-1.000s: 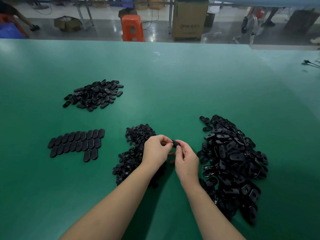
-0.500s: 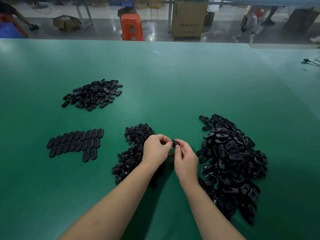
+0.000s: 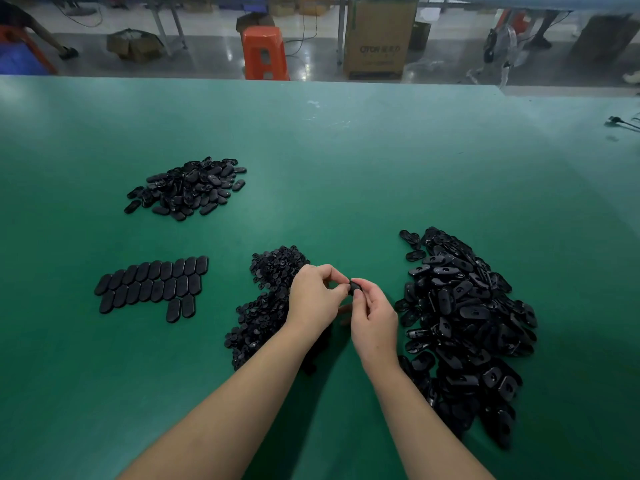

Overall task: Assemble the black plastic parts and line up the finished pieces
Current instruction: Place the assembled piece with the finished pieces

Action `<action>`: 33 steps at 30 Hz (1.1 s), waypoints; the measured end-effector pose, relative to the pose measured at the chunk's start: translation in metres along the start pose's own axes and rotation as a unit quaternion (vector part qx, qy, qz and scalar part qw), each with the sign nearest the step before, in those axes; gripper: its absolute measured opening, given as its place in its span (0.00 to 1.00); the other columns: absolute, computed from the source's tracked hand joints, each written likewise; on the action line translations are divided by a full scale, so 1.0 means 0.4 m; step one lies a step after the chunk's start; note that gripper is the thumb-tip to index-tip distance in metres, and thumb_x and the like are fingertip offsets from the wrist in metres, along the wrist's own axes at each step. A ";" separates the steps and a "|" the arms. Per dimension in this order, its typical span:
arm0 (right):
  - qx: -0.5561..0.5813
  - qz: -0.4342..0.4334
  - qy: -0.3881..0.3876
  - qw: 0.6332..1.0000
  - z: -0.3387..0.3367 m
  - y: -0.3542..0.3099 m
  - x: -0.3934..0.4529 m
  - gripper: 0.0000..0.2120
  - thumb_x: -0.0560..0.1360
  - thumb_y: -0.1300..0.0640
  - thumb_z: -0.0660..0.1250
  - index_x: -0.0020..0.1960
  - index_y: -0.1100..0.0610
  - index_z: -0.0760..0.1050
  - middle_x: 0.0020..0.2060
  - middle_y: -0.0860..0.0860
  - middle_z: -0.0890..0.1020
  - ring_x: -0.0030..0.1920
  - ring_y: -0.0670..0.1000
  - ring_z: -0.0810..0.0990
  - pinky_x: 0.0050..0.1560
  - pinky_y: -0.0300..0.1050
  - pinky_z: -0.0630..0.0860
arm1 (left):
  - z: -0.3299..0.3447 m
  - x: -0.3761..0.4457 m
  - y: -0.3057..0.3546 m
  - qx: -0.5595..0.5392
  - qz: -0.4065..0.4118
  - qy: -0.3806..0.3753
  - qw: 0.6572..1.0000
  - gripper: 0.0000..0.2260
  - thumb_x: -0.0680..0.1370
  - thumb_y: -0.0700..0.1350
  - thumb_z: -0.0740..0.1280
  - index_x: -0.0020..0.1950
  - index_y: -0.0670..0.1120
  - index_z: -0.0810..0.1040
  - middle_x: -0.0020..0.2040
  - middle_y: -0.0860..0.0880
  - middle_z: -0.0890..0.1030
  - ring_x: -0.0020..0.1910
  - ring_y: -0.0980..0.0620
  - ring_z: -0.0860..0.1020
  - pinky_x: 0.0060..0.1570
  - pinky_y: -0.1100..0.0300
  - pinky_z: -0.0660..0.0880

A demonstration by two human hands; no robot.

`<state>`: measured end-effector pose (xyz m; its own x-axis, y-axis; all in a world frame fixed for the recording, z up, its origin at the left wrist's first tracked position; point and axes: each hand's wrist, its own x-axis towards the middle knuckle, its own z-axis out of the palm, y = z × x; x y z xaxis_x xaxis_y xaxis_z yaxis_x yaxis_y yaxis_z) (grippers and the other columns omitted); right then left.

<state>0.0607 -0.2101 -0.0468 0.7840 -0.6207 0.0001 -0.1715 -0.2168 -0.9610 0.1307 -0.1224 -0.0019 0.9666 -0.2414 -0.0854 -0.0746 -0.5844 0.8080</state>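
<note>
Head view: the left hand (image 3: pixel 313 296) and the right hand (image 3: pixel 374 318) meet above the green table (image 3: pixel 346 161), fingertips curled together on one small black piece (image 3: pixel 354 287) pinched between them, held just clear of the surface. Whether the left hand also pinches a second, smaller part against it is hidden by its fingers. The step in hand looks like pressing two parts into one. To do it well, I would keep the piece squarely pinched in the right hand, seat the smaller part straight rather than tilted, and press evenly until it sits flush, since a skewed push on plastic this small could let it slip out. Directly under and left of the hands lies the pile of small parts (image 3: pixel 270 292), touching the left wrist area in the picture; just to the right lies the large pile of oval shells (image 3: pixel 464 327), running down beside the right forearm. Further left, well apart from the hands, the finished pieces (image 3: pixel 152 285) lie side by side in three rows, the nearest row only begun with two pieces, so the next one probably belongs beside those two. Beyond them sits another loose heap of ovals (image 3: pixel 188 188). Many parts remain, so the job seems far from done.
</note>
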 end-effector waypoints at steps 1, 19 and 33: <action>0.002 0.003 0.001 1.000 -0.001 0.001 0.000 0.11 0.83 0.60 0.62 0.54 0.45 0.79 0.44 0.41 0.85 0.43 0.42 0.84 0.45 0.43 0.80 | 0.000 0.000 0.002 -0.001 0.005 0.005 1.000 0.03 0.73 0.45 0.75 0.42 0.52 0.83 0.46 0.50 0.79 0.40 0.55 0.75 0.42 0.61 0.69; 0.013 0.010 -0.015 1.000 -0.002 0.005 0.002 0.08 0.83 0.56 0.62 0.50 0.44 0.75 0.39 0.47 0.82 0.39 0.52 0.81 0.45 0.61 0.80 | -0.022 -0.005 -0.003 -0.060 -0.019 -0.081 0.995 0.03 0.75 0.41 0.73 0.45 0.47 0.86 0.33 0.52 0.84 0.31 0.56 0.79 0.41 0.55 0.81; 0.019 0.007 -0.011 1.000 -0.004 0.007 0.003 0.08 0.83 0.58 0.63 0.50 0.46 0.76 0.44 0.45 0.84 0.47 0.50 0.82 0.52 0.58 0.79 | -0.002 -0.020 0.012 -0.040 -0.019 -0.047 0.998 0.02 0.72 0.43 0.73 0.40 0.48 0.83 0.34 0.52 0.84 0.36 0.52 0.84 0.46 0.52 0.82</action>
<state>0.0602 -0.2126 -0.0489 0.7941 -0.6075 -0.0190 -0.1607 -0.1798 -0.9705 0.1227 -0.1225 0.0030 0.9409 -0.2935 -0.1687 -0.0144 -0.5326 0.8462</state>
